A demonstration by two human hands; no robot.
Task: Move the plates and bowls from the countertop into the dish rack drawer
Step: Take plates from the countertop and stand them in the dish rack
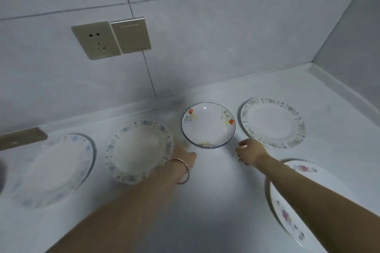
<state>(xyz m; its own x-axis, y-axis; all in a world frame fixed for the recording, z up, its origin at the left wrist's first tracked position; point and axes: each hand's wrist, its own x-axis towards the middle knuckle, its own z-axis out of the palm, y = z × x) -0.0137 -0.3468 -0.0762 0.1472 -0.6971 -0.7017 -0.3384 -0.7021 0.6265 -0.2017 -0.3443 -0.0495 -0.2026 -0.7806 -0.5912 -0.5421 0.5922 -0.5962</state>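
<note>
A blue-rimmed bowl with red and yellow flowers (208, 127) sits mid-counter near the back wall. My left hand (186, 155) reaches out just left of its front edge, fingers blurred, holding nothing. My right hand (247, 151) hovers just right of the bowl's front edge with loosely curled fingers, empty. A blue-patterned plate (139, 150) lies left of the bowl, and another blue-patterned plate (53, 168) lies further left. A green-rimmed plate (272, 122) lies at the right. A plate with pink flowers (292, 207) lies under my right forearm. The dish rack drawer is out of view.
The white countertop (216, 191) meets a grey tiled wall with a socket and switch (111, 38) at the back. A side wall (353, 37) closes off the right corner. A tan object (22, 137) sits at the left by the wall.
</note>
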